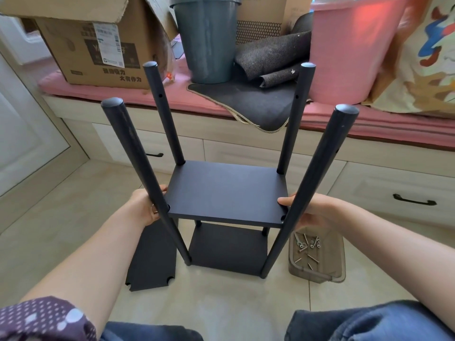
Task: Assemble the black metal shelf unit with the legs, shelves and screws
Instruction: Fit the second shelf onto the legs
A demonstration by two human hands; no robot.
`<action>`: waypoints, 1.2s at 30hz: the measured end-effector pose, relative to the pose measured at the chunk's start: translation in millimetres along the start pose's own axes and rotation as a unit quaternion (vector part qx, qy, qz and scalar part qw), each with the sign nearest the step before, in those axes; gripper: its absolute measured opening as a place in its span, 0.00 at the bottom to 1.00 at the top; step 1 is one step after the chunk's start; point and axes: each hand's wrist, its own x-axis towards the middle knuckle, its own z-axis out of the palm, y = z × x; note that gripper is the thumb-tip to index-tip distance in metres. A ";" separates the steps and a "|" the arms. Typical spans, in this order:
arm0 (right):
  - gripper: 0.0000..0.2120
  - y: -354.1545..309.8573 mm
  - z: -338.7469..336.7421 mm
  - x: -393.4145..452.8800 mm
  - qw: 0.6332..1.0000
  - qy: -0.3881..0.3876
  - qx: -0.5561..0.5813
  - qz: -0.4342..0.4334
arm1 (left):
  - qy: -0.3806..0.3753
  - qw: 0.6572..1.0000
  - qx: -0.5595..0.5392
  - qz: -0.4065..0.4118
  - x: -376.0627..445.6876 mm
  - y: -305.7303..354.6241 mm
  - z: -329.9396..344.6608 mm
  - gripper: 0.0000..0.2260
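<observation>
We find the black metal shelf unit upright on the tiled floor, four round legs fitted. Our left hand and right hand grip the upper shelf's edges. Loose screws lie in the translucent plastic tray beside it.

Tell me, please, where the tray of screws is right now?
In the head view, the tray of screws sits on the floor at lower right, beside the shelf unit's near right leg, just below the right hand.
</observation>
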 end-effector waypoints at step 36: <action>0.15 1.0 11.6 9.3 0.983 0.001 -0.181 0.024 | 0.001 0.690 0.408 0.598 -71.8 -153.1 154.5 0.29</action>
